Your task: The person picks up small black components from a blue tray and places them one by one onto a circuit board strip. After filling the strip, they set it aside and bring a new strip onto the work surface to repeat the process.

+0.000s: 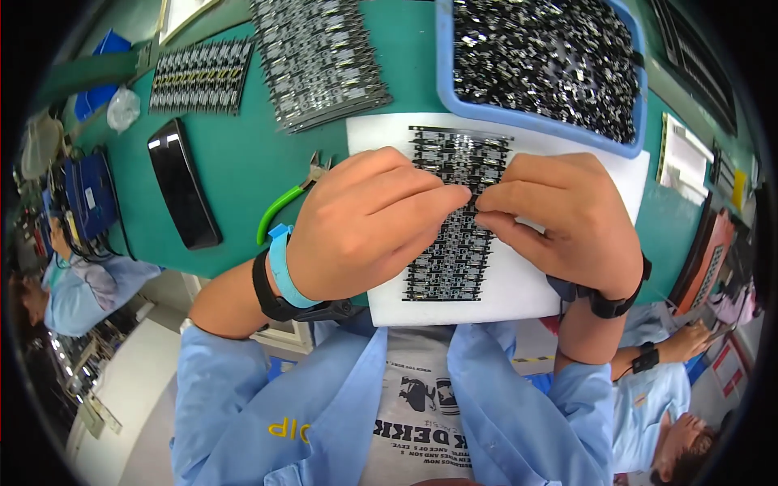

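Note:
A dark panel of small circuit boards [444, 271] lies on a white foam sheet [519, 304] in front of me. Over its middle, my left hand [365, 219] comes in from the left, thumb and fingers pinched together at the panel. My right hand [567, 206] faces it from the right, also pinched, its fingertips almost meeting the left ones. Whatever sits between the fingertips is too small or hidden to make out. Both hands cover part of the panel's sides. Green-handled cutters [284, 206] rest beside my left hand, partly behind it.
A blue bin [444, 73] full of small black and silver parts stands at the far right, over the foam's edge. Stacked board panels [320, 65] and another panel [198, 77] lie far left, near a black phone [185, 186]. Co-workers sit on both sides.

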Tool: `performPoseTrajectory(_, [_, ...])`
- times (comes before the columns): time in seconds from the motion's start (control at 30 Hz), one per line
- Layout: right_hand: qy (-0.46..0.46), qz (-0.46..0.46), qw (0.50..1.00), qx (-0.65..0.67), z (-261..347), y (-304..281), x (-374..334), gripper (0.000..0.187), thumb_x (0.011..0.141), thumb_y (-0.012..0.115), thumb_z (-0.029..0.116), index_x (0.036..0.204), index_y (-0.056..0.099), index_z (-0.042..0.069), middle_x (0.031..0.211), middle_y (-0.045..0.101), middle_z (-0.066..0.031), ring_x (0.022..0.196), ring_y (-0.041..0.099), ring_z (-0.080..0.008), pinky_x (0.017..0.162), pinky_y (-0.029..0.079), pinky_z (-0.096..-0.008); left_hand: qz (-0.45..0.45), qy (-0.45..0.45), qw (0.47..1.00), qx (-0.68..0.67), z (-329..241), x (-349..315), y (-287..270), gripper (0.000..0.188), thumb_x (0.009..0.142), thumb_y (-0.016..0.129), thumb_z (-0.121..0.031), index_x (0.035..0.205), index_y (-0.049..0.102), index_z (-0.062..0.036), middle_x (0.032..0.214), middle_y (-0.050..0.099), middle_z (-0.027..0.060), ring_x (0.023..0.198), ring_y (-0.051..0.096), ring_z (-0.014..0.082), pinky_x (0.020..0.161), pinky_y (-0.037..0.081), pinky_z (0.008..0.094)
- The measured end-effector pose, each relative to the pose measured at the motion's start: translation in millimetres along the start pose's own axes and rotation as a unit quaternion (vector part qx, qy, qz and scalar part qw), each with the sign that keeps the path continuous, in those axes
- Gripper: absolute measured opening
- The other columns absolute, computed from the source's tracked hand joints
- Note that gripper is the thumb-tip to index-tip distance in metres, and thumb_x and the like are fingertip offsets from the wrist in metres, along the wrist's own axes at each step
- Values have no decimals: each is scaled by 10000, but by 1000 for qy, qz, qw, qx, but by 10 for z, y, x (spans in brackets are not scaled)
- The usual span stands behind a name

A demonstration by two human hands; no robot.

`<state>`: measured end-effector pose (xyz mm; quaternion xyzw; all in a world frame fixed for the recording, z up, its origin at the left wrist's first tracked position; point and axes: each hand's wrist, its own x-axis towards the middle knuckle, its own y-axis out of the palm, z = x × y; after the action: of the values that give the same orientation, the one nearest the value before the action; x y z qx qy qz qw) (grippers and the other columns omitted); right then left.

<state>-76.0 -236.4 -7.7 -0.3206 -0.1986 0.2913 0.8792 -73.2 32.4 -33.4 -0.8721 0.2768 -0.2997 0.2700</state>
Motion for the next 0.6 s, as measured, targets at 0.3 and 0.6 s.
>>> performPoseTrajectory(0.3, [28, 3, 999, -28, 47, 90, 46, 213, 796, 908, 10, 970, 789, 42, 819, 675, -83, 639, 656, -282, 548, 483, -399, -31, 5, 1000, 0, 44, -99, 83, 415, 761, 851, 8, 1172, 806, -26, 1007, 748, 69, 880, 690, 279, 751, 569, 405])
performPoseTrajectory(0.6, [25, -36, 999, 24, -4, 76, 1, 175, 838, 885, -15, 983, 803, 38, 815, 685, -62, 599, 619, -220, 526, 438, -358, -7, 5, 1000, 3, 7, -26, 16, 404, 778, 893, 65, 1168, 819, -9, 1029, 800, 103, 812, 706, 287, 678, 568, 376])
